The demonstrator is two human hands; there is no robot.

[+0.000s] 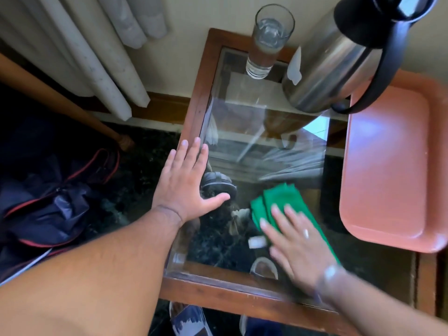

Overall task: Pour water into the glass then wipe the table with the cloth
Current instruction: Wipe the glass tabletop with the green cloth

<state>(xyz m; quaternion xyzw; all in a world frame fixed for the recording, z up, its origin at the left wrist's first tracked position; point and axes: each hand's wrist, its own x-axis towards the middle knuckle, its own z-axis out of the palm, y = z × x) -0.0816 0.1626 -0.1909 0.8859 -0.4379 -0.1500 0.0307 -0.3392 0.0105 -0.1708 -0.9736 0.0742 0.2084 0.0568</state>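
A tall clear glass point(269, 42) holding water stands at the far edge of the glass-topped wooden table point(196, 105). To its right is a steel jug point(329, 64) with a black lid and handle. A folded green cloth point(283, 200) lies on the near right part of the glass top. My right hand point(298, 243) lies flat on the cloth with fingers spread, and it is blurred. My left hand point(186, 183) rests flat on the table's left edge, fingers apart, holding nothing.
A pink plastic tray point(388, 166) lies on the table's right side, next to the jug. White curtains point(92, 52) hang at the back left. A dark bag with red trim point(55, 202) lies on the floor to the left.
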